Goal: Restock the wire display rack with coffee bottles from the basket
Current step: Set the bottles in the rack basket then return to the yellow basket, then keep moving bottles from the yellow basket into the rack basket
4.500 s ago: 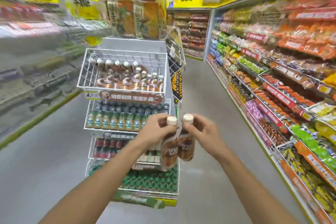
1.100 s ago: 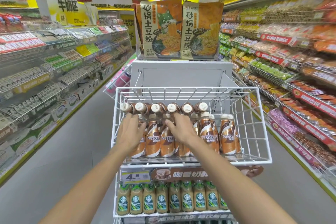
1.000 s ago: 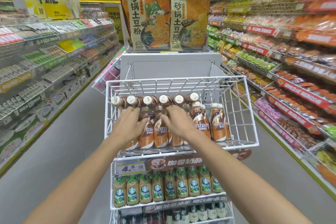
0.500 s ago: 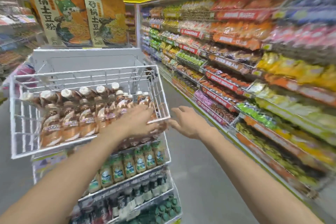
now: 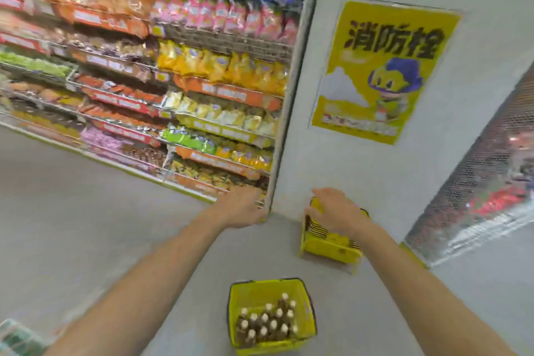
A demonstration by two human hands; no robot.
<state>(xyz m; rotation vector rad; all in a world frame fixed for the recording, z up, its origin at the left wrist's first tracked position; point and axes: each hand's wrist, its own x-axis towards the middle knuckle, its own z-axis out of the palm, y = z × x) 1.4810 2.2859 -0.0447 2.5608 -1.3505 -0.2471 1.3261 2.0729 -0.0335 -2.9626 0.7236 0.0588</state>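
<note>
A person's empty left hand (image 5: 242,208) and right hand (image 5: 338,212) reach forward over a grey shop floor (image 5: 72,225), fingers loosely curled and holding nothing. Below both hands, between the forearms, a yellow basket (image 5: 257,296) holds upright coffee bottles (image 5: 267,324) with pale caps, their labels too blurred to read. A second yellow basket (image 5: 326,246) sits partly behind the right hand, against a grey wall (image 5: 318,167). Above that hand, a yellow poster (image 5: 375,72) reads "消防栓". Up and left of the left hand, snack shelves (image 5: 173,81) carry illegible price strips.
</note>
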